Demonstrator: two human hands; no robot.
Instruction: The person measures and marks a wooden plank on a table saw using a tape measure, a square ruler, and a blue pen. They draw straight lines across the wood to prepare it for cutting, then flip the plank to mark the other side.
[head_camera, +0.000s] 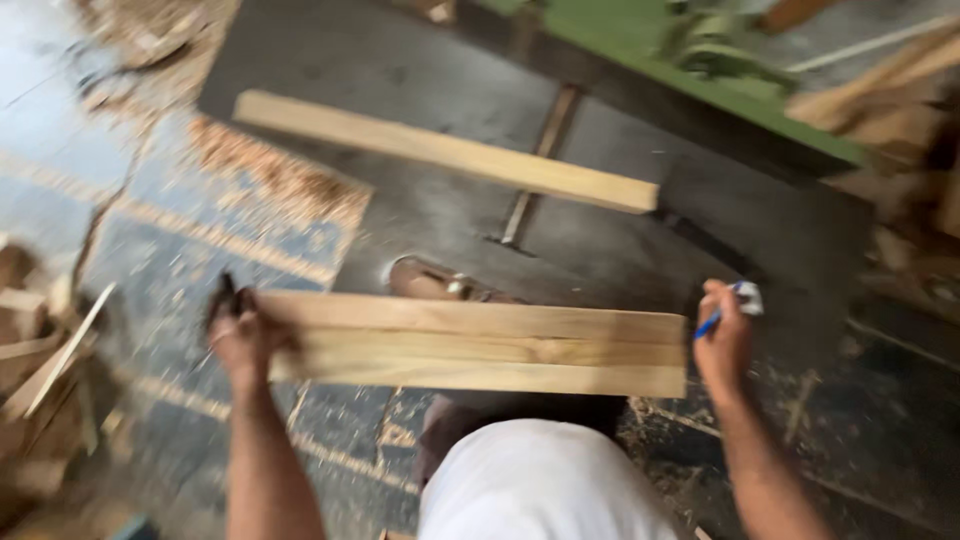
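Head view: I'm seeing both arms extending forward, left hand (238, 335) and right hand (722, 345) fingers gripping a pale rectangular wooden board (475, 345) by its ends, right also pinching a blue pen (712, 320).

The wide pale-yellow wooden board (480, 345) shows long tan grain streaks and a small darker knot near its middle, and the narrower pale wooden strip (445, 150) lying on the dark grey flat machine table (420, 60) is a plainer cream. The thin pen (708, 323) is bright blue beside a white crumpled scrap (750, 297), and the machine's painted metal frame (640, 45) is green. Orange-brown wood shavings (280, 175) speckle the blue-grey floor (170, 250), which carries pale tan lines, while the person's cloth garment (540, 485) is plain white.
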